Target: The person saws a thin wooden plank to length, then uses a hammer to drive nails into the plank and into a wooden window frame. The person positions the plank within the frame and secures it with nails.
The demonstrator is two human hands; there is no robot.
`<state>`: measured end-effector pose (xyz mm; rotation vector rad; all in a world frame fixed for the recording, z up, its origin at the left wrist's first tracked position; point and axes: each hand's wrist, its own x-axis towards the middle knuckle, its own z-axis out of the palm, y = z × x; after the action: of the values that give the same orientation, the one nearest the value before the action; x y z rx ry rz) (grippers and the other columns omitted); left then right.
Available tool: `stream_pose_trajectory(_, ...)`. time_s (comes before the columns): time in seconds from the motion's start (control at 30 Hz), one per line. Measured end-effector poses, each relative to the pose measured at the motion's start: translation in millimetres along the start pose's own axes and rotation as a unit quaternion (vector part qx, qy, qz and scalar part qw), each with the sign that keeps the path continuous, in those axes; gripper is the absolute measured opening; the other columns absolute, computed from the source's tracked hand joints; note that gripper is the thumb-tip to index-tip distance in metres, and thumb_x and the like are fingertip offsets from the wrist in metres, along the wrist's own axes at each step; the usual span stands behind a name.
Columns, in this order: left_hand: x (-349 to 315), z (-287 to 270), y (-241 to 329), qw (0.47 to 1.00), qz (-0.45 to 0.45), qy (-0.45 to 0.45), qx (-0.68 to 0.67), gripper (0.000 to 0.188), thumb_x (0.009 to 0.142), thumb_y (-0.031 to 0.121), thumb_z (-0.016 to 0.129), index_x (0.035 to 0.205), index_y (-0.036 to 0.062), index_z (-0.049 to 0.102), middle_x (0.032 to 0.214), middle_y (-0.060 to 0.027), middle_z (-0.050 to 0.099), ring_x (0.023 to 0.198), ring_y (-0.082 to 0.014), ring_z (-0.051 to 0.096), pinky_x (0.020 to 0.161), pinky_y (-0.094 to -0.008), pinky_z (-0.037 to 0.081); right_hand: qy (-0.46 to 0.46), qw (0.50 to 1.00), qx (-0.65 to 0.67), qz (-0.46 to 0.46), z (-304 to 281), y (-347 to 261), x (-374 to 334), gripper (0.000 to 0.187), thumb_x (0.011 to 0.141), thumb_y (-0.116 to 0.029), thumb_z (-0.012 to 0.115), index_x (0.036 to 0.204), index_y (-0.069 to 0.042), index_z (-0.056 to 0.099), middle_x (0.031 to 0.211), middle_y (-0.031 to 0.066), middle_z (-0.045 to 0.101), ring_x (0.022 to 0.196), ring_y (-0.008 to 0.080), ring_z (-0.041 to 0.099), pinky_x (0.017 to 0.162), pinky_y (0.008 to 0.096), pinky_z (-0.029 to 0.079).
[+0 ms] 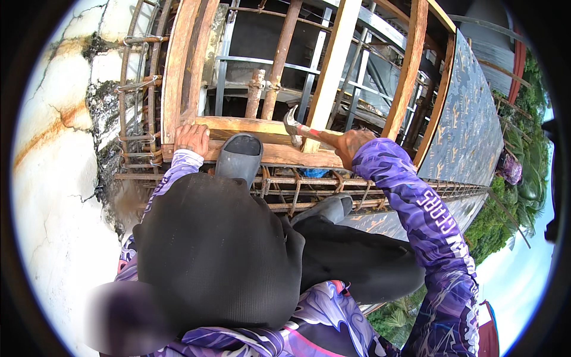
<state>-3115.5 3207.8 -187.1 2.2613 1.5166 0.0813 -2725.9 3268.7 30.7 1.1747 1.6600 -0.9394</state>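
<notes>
My right hand [355,146] is closed around the handle of a claw hammer [313,132]. The hammer's metal head points left, just above the lower timber of a wooden frame and beside an upright stud [331,71]. At the left end of that wooden beam [279,156], my left hand [191,140] grips the wood, its fingers bent over the top. Between the hands, my grey sandal [239,156] stands against the beam. A second grey sandal [326,208] is lower, on the rebar.
Tied rebar [294,190] runs below the beam, and more rebar [124,95] rises at the left beside a cracked white wall [56,178]. A patterned grey panel [461,119] leans at the right. Metal framing [267,62] shows behind the studs; greenery lies beyond.
</notes>
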Motion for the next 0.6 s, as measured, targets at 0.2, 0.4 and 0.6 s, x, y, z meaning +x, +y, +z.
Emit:
stream_pose_trajectory(0.2,-0.5,0.4,-0.5,1.000,0.001,0.014,0.009,0.017,0.090,0.020,0.053,0.095,0.0086,0.064,0.088,-0.0096,0.064,0.088,-0.0296,0.056,0.086,-0.0439,0.040,0.165,0.982,0.078,-0.041,-17.7,-1.4,1.7,0.057,0.090,-0.016,0.057,0.144,-0.026,0.042,0.097,0.0197,0.068,0.086,0.0363,0.068,0.078,0.0450,0.054)
stream_pose_trajectory(0.4,-0.9,-2.0,-2.4,1.000,-0.001,0.014,-0.001,0.021,0.092,0.024,0.050,0.093,0.0088,0.065,0.088,-0.0097,0.065,0.087,-0.0288,0.057,0.085,-0.0431,0.040,0.198,0.974,0.114,0.009,-2.9,-13.0,-4.9,0.058,0.091,-0.014,0.056,0.145,-0.026,0.040,0.097,0.0197,0.068,0.089,0.0386,0.067,0.078,0.0473,0.054)
stream_pose_trajectory(0.6,1.9,6.0,1.0,1.000,0.012,0.009,-0.002,0.020,0.090,0.023,0.051,0.092,0.0089,0.065,0.087,-0.0087,0.063,0.088,-0.0294,0.056,0.086,-0.0442,0.039,0.019,1.000,0.017,0.015,-26.3,-13.1,-6.2,0.053,0.093,-0.019,0.053,0.143,-0.031,0.042,0.097,0.0180,0.069,0.088,0.0357,0.068,0.078,0.0457,0.055)
